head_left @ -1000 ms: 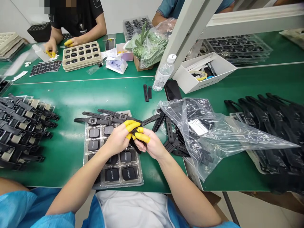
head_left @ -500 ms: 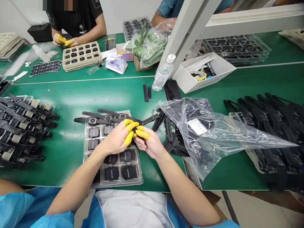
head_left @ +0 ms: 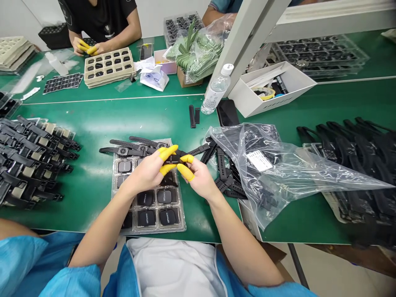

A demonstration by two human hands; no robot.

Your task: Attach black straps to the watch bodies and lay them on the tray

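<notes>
My left hand (head_left: 153, 165), with yellow finger cots on, pinches a black smartwatch (head_left: 174, 159) between thumb and fingers. Close at its right end is my right hand (head_left: 196, 175), also in yellow cots, its thumb and index finger parted; whether a fingertip touches the watch I cannot tell. Below lies a clear blister tray (head_left: 182, 222) of square black watch cases (head_left: 167, 216). Several strapped watches (head_left: 123, 152) rest along its far edge. Loose black watch straps (head_left: 220, 164) lie in a heap right of my hands, partly under a clear plastic bag (head_left: 287, 173).
Trays of strapped watches stand left (head_left: 34, 161) and right (head_left: 349, 152). Beyond the bag are a water bottle (head_left: 216, 90), a phone (head_left: 227, 112) and a white box (head_left: 272, 93) beside a post (head_left: 244, 41). A co-worker sits across, hands (head_left: 88, 47) behind a beige tray (head_left: 108, 68).
My hands were pressed together over the watch; now the right thumb and index finger have parted and more of the watch shows. The whole view has shifted slightly.
</notes>
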